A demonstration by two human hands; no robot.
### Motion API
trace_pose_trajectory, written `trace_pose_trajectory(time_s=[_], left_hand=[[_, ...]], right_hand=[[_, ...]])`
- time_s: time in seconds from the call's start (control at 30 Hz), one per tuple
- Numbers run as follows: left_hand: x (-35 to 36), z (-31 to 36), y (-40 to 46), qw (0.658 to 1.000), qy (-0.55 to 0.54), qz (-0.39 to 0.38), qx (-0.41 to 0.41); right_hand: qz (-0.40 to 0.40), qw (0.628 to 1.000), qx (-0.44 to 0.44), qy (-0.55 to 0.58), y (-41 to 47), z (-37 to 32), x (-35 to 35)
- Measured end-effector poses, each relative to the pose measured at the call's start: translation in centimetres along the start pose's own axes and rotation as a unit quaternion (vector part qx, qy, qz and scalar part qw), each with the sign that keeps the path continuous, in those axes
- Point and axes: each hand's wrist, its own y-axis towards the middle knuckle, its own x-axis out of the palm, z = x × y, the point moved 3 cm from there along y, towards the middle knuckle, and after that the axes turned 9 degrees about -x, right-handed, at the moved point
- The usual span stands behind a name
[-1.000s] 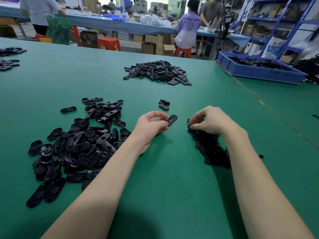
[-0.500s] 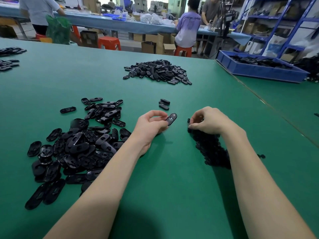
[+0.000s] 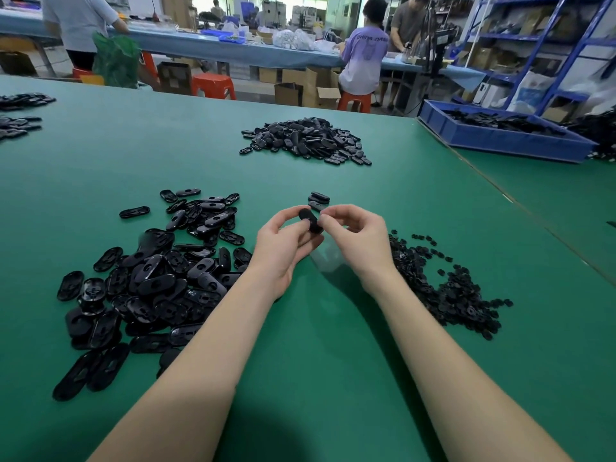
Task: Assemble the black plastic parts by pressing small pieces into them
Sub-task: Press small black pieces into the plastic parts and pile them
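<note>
The black plastic part point(image 3: 310, 221) sits clamped in both grips, left hand point(image 3: 283, 248) and right hand point(image 3: 356, 240), with a big pile point(image 3: 150, 278) unassembled and only a few point(image 3: 318, 200) seemingly done.

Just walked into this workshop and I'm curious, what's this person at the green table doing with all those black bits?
A person is assembling black plastic parts by hand. The left hand holds one oval black part above the green table, while the right hand meets it at its end, fingers pinched as if pressing in a small piece; that piece is hidden. A pile of oval parts lies on the left, a heap of small pieces on the right, and a few parts lie just beyond the hands.
</note>
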Motion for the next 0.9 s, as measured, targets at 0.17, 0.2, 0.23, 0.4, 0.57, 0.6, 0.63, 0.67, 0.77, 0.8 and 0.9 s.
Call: trace_pose_trajectory(time_s=[0.17,0.2,0.23,0.4,0.57,0.6,0.63,0.67,0.77,0.8,0.9], left_hand=[[-0.4,0.0,0.3,0.998,-0.056,-0.017,-0.009],[-0.4,0.0,0.3,0.998,-0.058,-0.023,-0.007],[-0.3,0.0,0.3,0.998,-0.059,-0.028,-0.005],[-0.2,-0.2,0.3,0.999,-0.033,-0.035,-0.003],[-0.4,-0.2,0.4,0.999,-0.018,-0.036,-0.002],[-0.4,-0.2,0.4,0.999,-0.016,-0.038,-0.001],[-0.4,-0.1,0.4,0.999,-0.014,-0.039,-0.001],[-0.4,-0.1,0.4,0.999,-0.011,-0.039,-0.001],[-0.5,-0.2,0.5,0.999,0.000,-0.042,0.000],[-0.5,-0.2,0.6,0.999,0.005,-0.044,0.000],[-0.5,-0.3,0.7,0.999,0.015,-0.045,0.005]], right_hand=[[0.030,0.998,0.016,0.050,-0.8,1.1,0.5],[0.024,0.998,0.020,0.056,-0.9,1.2,0.5],[0.019,0.998,0.021,0.059,-0.9,1.2,0.6],[0.026,0.996,0.027,0.075,-0.8,1.2,0.5],[0.032,0.995,0.044,0.088,-0.6,1.4,0.2],[0.032,0.994,0.050,0.091,-0.6,1.4,0.2],[0.033,0.993,0.056,0.095,-0.6,1.4,0.2],[0.035,0.992,0.061,0.101,-0.6,1.4,0.2],[0.039,0.991,0.066,0.114,-0.5,1.4,0.2],[0.038,0.990,0.067,0.116,-0.5,1.4,0.2],[0.034,0.991,0.067,0.115,-0.4,1.5,0.3]])
